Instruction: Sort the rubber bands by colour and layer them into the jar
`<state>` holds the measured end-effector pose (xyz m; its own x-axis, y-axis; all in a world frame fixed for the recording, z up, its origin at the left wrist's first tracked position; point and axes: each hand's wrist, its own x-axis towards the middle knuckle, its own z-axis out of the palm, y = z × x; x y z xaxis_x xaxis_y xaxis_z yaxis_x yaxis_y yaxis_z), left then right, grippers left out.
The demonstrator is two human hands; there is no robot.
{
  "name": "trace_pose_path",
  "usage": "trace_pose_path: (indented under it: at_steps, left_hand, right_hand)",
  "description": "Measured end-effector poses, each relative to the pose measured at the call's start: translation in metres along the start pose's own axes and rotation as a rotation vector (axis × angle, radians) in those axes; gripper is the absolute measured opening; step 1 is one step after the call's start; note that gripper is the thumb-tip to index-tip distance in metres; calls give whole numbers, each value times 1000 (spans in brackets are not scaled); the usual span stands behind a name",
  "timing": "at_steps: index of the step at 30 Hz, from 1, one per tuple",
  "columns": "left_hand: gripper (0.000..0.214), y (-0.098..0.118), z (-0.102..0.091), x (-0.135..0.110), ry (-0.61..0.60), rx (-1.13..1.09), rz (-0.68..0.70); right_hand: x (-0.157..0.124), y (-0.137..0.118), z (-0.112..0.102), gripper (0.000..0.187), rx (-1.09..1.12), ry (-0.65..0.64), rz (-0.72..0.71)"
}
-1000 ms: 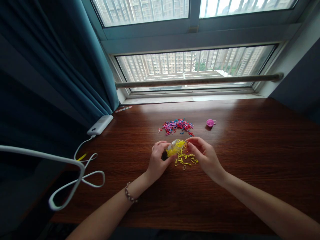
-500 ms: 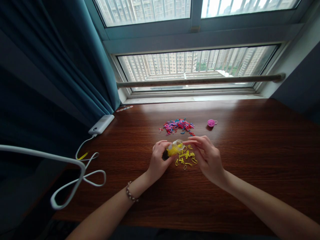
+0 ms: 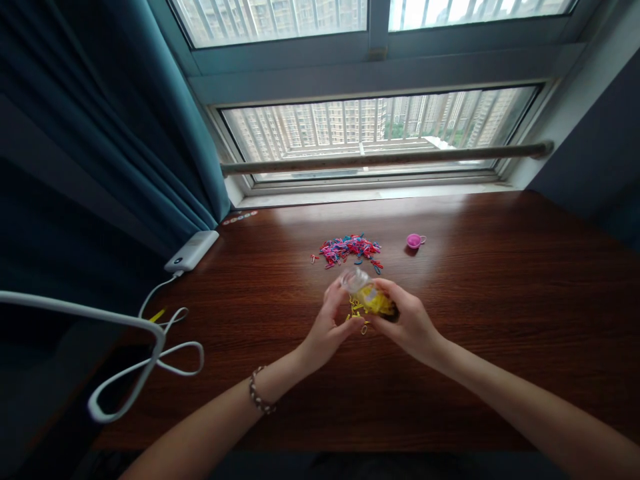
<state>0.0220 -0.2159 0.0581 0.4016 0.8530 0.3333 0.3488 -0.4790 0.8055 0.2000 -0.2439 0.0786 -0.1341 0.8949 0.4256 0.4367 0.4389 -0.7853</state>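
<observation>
A small clear jar (image 3: 374, 297) with yellow rubber bands inside lies tilted in my right hand (image 3: 407, 320), its mouth toward the upper left. My right fingers and thumb wrap around the dark end. Close to the jar's mouth is my left hand (image 3: 333, 325), thumb and fingers apart; whether its fingertips touch the rim I cannot tell. On the tabletop beneath the jar lie loose yellow rubber bands (image 3: 356, 308), partly hidden by the jar and hands.
Beyond my hands is a pile of pink, red and blue rubber bands (image 3: 350, 249). A small pink cup with a loop handle (image 3: 414, 241) stands to its right. At left are a white power bank (image 3: 192, 251), a white cable (image 3: 186, 345) and a blue curtain (image 3: 185, 133).
The jar has passed from my left hand to my right, and its mouth has swung from the upper right to the upper left. The view has shifted slightly.
</observation>
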Motion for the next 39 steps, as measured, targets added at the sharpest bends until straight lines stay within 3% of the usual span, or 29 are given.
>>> trace_pose_path:
  at_steps: [2, 6, 9, 12, 18, 21, 25, 29, 33, 39]
  left_hand:
    - [79, -8, -10, 4, -43, 188, 17]
    - [94, -25, -23, 7, -192, 446, -75]
    - [100, -30, -17, 6, -298, 537, -109]
    - [97, -28, -3, 12, -317, 579, -107]
    - [58, -25, 18, 47, -348, 454, -62]
    - [49, -28, 23, 63, -385, 313, -50]
    - [55, -29, 19, 80, -495, 125, -65]
    - [70, -28, 12, 92, -522, 114, 160]
    - [68, -26, 9, 88, -703, 79, 268]
    - [68, -15, -3, 64, -757, 29, 222]
  right_hand:
    - [-1, 12, -16, 44, 17, 53, 59]
    - [-7, 46, -53, 50, -13, 136, 166]
    - [-14, 67, -71, 51, -56, 195, 223]
    - [-17, 74, -77, 50, -50, 231, 256]
    - [-20, 72, -75, 51, -90, 200, 231]
    - [-21, 72, -76, 51, -116, 173, 215]
    - [-21, 72, -77, 51, -119, 176, 201]
    - [-21, 73, -78, 51, -118, 194, 209]
    - [-21, 74, -78, 50, -123, 193, 220]
    - [-21, 70, -79, 50, -123, 187, 225]
